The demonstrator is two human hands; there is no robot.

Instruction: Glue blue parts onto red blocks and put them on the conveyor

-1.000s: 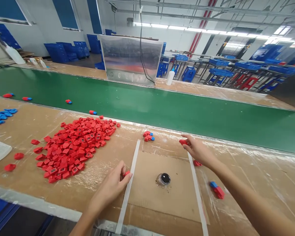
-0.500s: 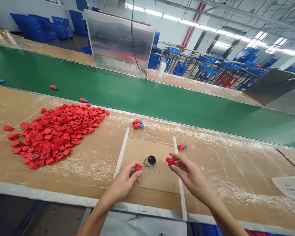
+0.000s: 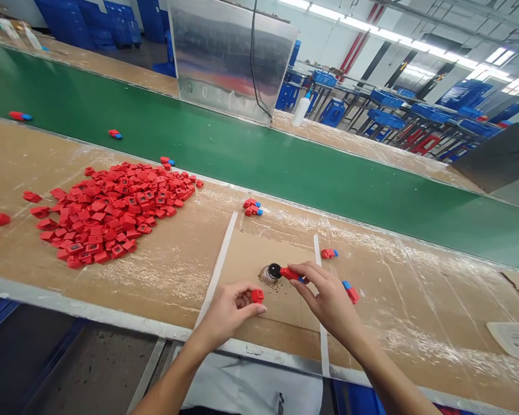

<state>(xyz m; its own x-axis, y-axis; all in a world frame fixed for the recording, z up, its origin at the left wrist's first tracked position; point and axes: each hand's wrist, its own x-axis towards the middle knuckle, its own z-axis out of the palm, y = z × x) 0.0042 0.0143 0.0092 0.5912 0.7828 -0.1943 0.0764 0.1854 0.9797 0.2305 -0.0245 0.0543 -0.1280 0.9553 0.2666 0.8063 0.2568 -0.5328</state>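
Note:
My left hand [image 3: 237, 308] is closed on a small red plastic block [image 3: 257, 296], held low over the cardboard. Between thumb and fingers of my right hand [image 3: 322, 285] is a red-and-blue plastic piece [image 3: 290, 273]; its red end meets the rim of a small black-topped pot [image 3: 274, 271], though I cannot tell if they touch. The pot is tilted in view, with dark specks around it. A large pile of red blocks [image 3: 112, 213] lies to the left. Another red-and-blue piece [image 3: 351, 293] rests just right of my right hand.
Behind the cardboard-covered table [image 3: 398, 334] runs a green conveyor belt [image 3: 311, 167] carrying several red-and-blue pieces. Two such pieces [image 3: 252, 207] lie near its edge, one more [image 3: 329, 253] farther right. A metal panel [image 3: 229, 57] and a white bottle [image 3: 301, 109] stand beyond.
My right hand has moved left, bringing the red-and-blue piece to the pot. My left hand still holds its red block. The whole view has shifted slightly.

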